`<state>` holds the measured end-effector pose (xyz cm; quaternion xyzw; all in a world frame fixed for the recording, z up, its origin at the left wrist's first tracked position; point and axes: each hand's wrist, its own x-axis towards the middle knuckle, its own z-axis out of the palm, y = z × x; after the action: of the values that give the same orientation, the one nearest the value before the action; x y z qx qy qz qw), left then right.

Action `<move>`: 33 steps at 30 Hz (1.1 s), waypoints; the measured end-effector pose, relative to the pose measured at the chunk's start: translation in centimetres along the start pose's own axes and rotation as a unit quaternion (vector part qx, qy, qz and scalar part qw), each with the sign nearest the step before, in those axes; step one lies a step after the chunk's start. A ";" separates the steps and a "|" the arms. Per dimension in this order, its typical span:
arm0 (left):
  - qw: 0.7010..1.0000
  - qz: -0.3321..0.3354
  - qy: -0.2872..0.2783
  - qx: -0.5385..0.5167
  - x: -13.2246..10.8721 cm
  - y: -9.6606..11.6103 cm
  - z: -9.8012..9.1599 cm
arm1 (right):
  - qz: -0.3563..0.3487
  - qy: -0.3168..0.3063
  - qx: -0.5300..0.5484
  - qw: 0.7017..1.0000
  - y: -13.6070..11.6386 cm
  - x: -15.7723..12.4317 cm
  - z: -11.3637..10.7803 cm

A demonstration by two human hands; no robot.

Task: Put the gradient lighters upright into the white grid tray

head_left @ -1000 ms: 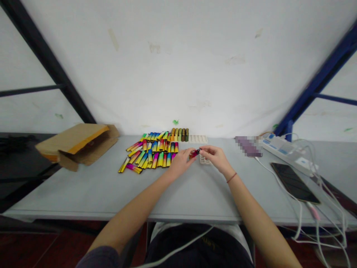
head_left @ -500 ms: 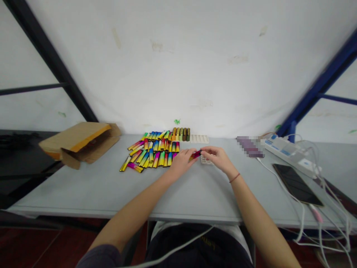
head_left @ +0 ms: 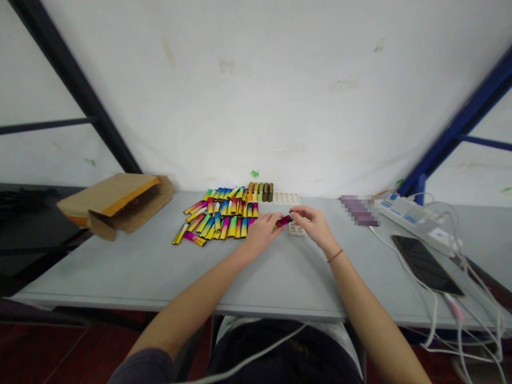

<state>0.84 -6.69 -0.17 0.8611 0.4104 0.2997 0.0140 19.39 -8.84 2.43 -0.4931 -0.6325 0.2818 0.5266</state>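
A dark sleeve (head_left: 144, 366) and a thin reddish cord bracelet (head_left: 335, 256) are worn.

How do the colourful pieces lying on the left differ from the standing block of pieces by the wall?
The lying pieces rest on their sides, while the standing block has its pieces upright, ends facing up. The lying pieces sit at varied angles in loose groups; the standing block is in tight, straight rows. The lying pieces spread over more of the table than the standing block does. Both sit on that grey table.
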 end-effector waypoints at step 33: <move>0.998 -0.003 0.017 0.054 -0.2 0.3 -0.5 | -0.019 -0.058 -0.042 0.997 0.2 -0.5 0.0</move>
<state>0.72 -7.12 0.21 0.8542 0.4288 0.2917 -0.0390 19.43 -9.25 2.02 -0.4857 -0.6827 0.2725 0.4731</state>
